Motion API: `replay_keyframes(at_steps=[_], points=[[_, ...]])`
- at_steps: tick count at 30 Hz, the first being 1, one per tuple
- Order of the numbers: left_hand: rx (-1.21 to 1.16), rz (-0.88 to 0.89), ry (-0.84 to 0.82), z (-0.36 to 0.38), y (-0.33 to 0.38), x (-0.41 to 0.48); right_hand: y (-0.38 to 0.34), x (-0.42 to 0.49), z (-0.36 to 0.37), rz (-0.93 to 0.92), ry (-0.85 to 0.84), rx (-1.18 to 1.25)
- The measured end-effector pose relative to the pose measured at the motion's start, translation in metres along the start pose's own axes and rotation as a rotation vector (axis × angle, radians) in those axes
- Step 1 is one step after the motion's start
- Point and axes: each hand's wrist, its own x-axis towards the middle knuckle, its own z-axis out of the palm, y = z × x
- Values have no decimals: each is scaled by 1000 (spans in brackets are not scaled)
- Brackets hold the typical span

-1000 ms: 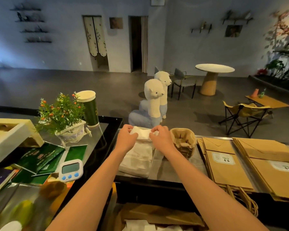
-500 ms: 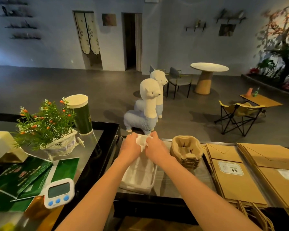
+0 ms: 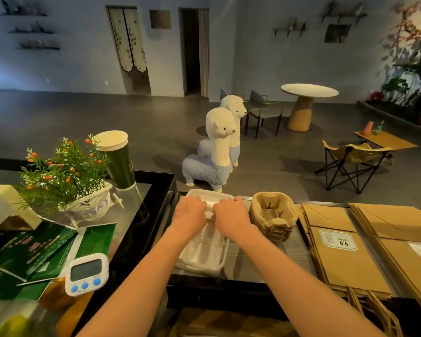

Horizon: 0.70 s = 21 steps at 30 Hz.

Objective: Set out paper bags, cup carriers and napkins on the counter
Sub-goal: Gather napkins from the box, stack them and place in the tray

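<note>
On tabletop (image 3: 265,261), straight ahead: white tray (image 3: 204,266) holds napkins (image 3: 202,246). Your left hand (image 3: 189,214) and right hand (image 3: 231,216) lie palms down on stack, fingers curled at far end, likely pressing it flat into tray. Whether they pinch anything, cannot tell. Cup carriers (image 3: 274,215) stacked just right of tray; paper bags (image 3: 345,251) fanned flat further right, handles toward you, likely for easy grabbing.

**Dim room, warm light on the near desk**

The far room is dim and bluish. Warm light falls on the forearms and paper bags (image 3: 345,251). The glossy desk (image 3: 141,215) on the left shows glare. Wide-angle distortion bends the edges; the near-left corner is blurred. The alpaca figures (image 3: 214,152) cast soft floor shadows.
</note>
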Motion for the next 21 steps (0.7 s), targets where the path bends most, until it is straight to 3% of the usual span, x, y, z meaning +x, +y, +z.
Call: replay_keyframes(at_steps=[5,9,15,21], points=[[-121,-52,-93,-12,5,-7,0,-6,-3,5,-30,64],[-440,-163,-87,-23,7,-21,2,-17,-16,62,47,235],[-824,-217,210,-34,27,-64,2,-60,-21,305,223,841],[-1207,-231,354,-45,56,-119,0,-113,-17,359,324,1325]])
